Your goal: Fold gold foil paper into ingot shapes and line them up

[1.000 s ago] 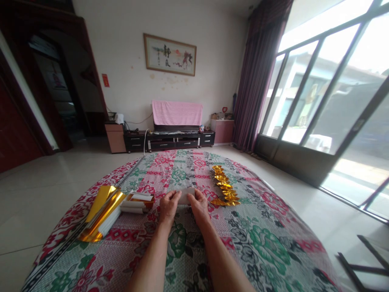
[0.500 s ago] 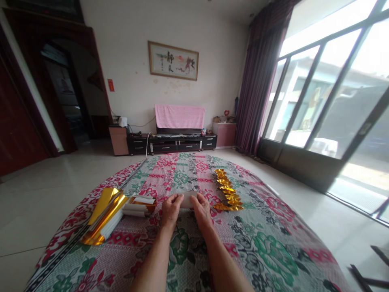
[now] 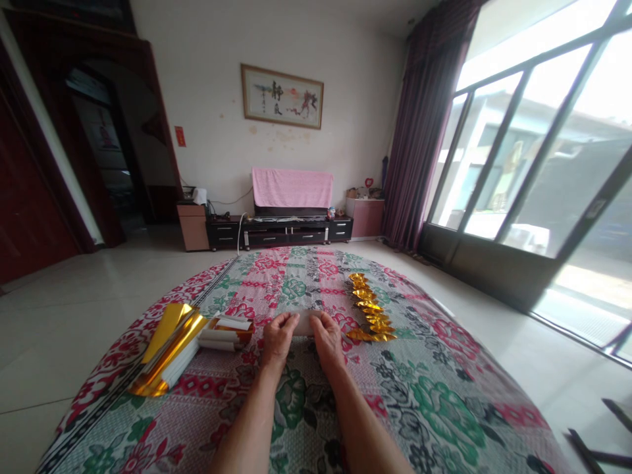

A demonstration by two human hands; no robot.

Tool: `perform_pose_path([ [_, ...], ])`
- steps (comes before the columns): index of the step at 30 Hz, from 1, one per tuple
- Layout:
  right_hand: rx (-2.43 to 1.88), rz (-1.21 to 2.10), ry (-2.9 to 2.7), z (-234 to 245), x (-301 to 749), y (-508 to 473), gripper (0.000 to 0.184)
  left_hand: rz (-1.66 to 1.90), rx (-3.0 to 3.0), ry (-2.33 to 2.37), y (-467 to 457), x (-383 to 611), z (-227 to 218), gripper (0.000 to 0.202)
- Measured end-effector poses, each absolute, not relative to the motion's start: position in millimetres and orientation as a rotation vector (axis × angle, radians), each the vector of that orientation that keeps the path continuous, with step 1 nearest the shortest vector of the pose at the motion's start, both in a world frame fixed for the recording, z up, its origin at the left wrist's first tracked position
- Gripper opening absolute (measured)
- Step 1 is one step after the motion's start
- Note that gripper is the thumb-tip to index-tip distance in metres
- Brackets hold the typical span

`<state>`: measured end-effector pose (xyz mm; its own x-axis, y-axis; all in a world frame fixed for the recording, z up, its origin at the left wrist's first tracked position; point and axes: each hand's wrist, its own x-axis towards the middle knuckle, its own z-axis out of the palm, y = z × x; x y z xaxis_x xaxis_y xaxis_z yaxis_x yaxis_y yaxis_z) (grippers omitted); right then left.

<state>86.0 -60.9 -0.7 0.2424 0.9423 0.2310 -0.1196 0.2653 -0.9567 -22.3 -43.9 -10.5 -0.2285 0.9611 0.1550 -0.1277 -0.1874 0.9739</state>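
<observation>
Between my two hands is a small greyish sheet of paper [image 3: 303, 326], held level over the middle of the cloth. My left hand [image 3: 279, 336] pinches its left end with thumb and fingers. At the opposite end, my right hand [image 3: 325, 334] is closed on it in the same way. To the left lie curled sheets of gold foil paper [image 3: 170, 352], with shorter white-backed rolled pieces [image 3: 227, 334] beside them. A row of folded gold foil pieces [image 3: 371, 308] runs along the cloth to the right of my right hand.
A flowered cloth [image 3: 444, 408] covers the rounded table. Behind it stands a low black cabinet [image 3: 284, 238] with a pink cloth [image 3: 293, 188] draped above. Dark legs of some furniture [image 3: 600, 454] show at lower right, near large glass doors [image 3: 513, 158].
Almost nothing differs. Both hands keep their grip on the paper in the same place, and the view has shifted very slightly.
</observation>
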Motion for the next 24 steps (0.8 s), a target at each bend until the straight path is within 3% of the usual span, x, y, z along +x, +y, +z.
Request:
perform_pose_path([
  [24,-1.012,0.935,-1.057,1.6,88.3,-61.9,0.027,1.543,1.086,1.146,-39.6,-21.5,-12.7,0.035],
])
